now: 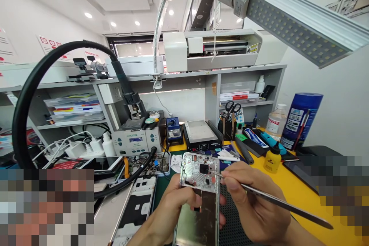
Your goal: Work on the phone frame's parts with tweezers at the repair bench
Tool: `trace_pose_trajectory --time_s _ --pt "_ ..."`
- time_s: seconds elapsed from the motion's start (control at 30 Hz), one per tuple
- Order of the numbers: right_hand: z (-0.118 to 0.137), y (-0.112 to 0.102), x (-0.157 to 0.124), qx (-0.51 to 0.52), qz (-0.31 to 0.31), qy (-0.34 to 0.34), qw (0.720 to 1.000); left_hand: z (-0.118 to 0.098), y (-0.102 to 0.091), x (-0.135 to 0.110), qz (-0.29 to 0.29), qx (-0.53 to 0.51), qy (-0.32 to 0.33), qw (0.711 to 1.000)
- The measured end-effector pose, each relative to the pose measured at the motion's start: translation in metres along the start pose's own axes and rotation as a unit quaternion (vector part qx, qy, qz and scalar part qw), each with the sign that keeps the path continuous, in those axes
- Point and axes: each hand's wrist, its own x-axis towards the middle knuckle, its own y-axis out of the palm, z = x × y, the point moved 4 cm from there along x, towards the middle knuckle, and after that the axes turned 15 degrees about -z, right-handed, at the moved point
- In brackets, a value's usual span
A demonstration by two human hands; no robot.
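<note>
My left hand (170, 209) grips an opened phone frame (198, 196) from its left side, holding it upright above the bench with its bare inner side facing me. My right hand (253, 200) pinches a long metal tool (276, 201), tweezers or a pry tool, whose tip rests on the upper part of the phone frame near a small black component (203, 168). Both hands are closed on what they hold.
A hot-air rework station (135, 138) with a thick black hose (34, 84) stands at left. Behind are a heating plate (200, 134), scissors in a holder (230, 119), a blue can (302, 119), a yellow bottle (272, 157), other phone parts (135, 207), and an LED lamp (294, 19) overhead.
</note>
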Motion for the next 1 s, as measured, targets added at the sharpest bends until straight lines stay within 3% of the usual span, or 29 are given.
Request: trace_pose_trajectory --time_s 0.3,0.5,0.6,0.73,1.0 --pt "0.001 -0.001 0.001 0.015 0.006 -0.002 1.0 0.001 -0.001 0.002 -0.006 0.008 -0.006 1.0" --pt "0.003 -0.001 0.002 0.01 0.006 -0.009 1.0 0.004 -0.011 -0.001 -0.077 0.03 -0.013 0.997" --pt "0.004 -0.001 0.003 -0.001 -0.003 -0.009 1.0 0.005 -0.01 -0.003 -0.052 0.025 -0.01 0.998" --pt "0.006 0.0 0.005 0.002 0.005 -0.016 1.0 0.005 -0.011 -0.006 -0.078 0.031 -0.014 0.996" --pt "0.006 0.0 0.005 -0.006 -0.006 -0.022 1.0 0.007 -0.013 -0.002 -0.077 0.028 -0.025 0.996"
